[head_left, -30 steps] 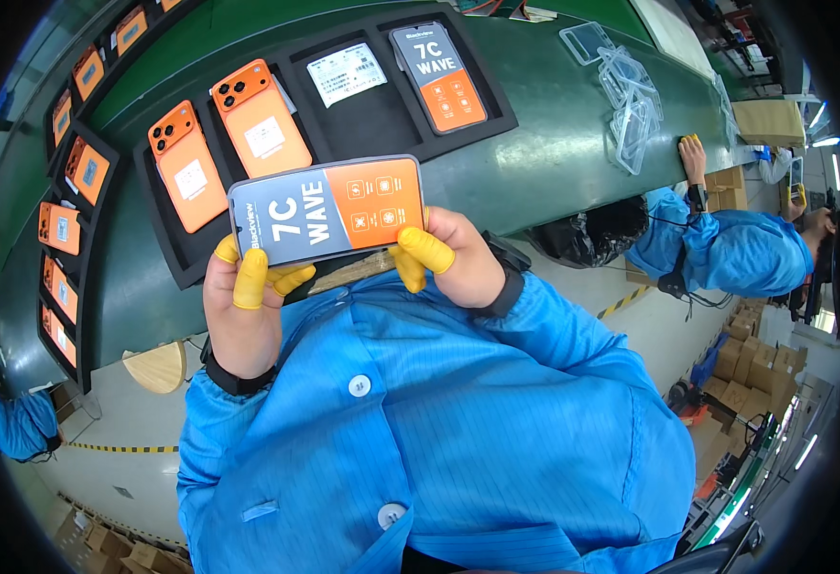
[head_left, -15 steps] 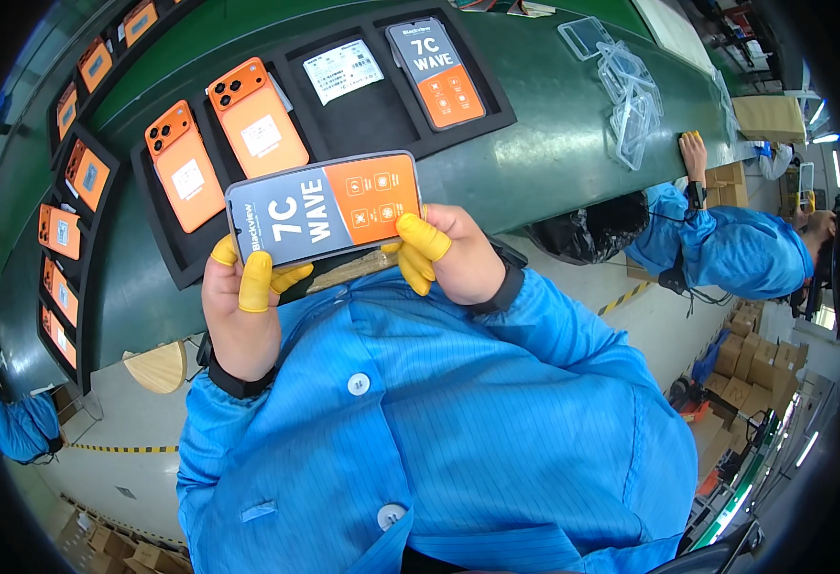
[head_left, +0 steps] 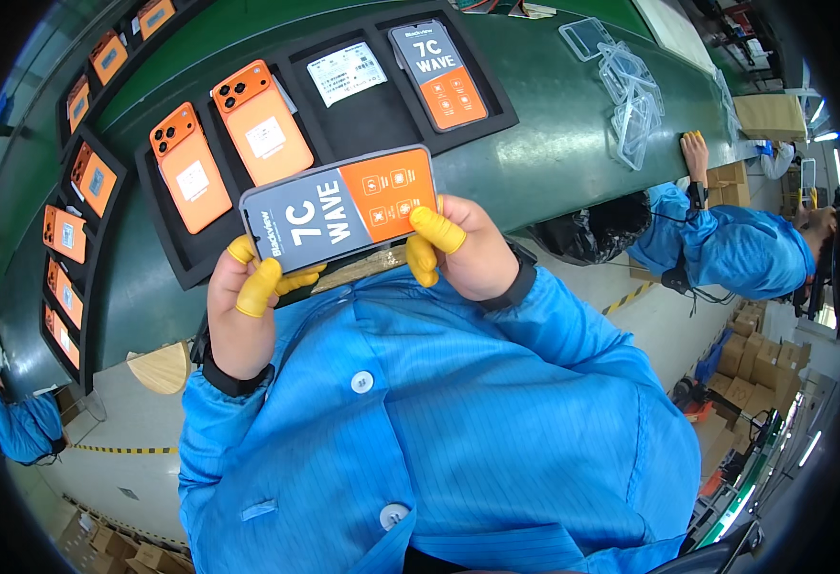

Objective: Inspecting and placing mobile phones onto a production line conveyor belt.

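Note:
Between my two hands is a smartphone (head_left: 343,206), held sideways with its grey and orange printed front facing me. My left hand (head_left: 246,292) grips its left end, and my right hand (head_left: 458,244) its lower right corner. Both wear yellow finger cots. Just beyond lies a black foam tray (head_left: 343,129). In its slots are an orange phone (head_left: 190,177) lying back up, a second orange phone (head_left: 265,129) beside it, and a grey-and-orange fronted phone (head_left: 444,81) at the right. A white label (head_left: 346,72) lies in the slot between them.
Another dark tray (head_left: 90,249) with several orange phones stands at the left on the green table (head_left: 534,124). Clear plastic cases (head_left: 630,96) lie in a pile at the right. A co-worker in blue (head_left: 726,239) is beyond a black bag (head_left: 597,228). Cardboard boxes (head_left: 750,383) are stacked at the right.
Both hands have shifted slightly right with the phone, and it is tilted a little more, its right end higher. The trays' contents look the same.

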### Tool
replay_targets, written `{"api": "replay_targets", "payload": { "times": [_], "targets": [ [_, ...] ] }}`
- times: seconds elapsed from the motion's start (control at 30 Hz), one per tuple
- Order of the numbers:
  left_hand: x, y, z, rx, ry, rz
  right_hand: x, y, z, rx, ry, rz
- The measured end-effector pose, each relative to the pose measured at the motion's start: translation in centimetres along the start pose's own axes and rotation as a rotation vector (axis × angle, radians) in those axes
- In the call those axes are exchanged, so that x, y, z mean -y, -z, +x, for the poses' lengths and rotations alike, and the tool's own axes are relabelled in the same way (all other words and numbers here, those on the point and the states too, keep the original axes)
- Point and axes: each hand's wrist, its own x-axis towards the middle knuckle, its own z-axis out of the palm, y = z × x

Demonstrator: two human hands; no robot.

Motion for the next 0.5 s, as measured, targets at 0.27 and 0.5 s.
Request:
{"api": "replay_targets", "payload": {
  "times": [0.27, 0.5],
  "targets": [
    [-0.3, -1.8, 0.2, 0.043, 0.073, -0.056, -1.4, -2.1, 0.1, -0.004, 0.073, 0.216],
    [0.0, -2.5, 0.4, 0.117, 0.067, 0.043, -1.9, -3.5, 0.2, 0.04, 0.002, -0.014]
  ]
}}
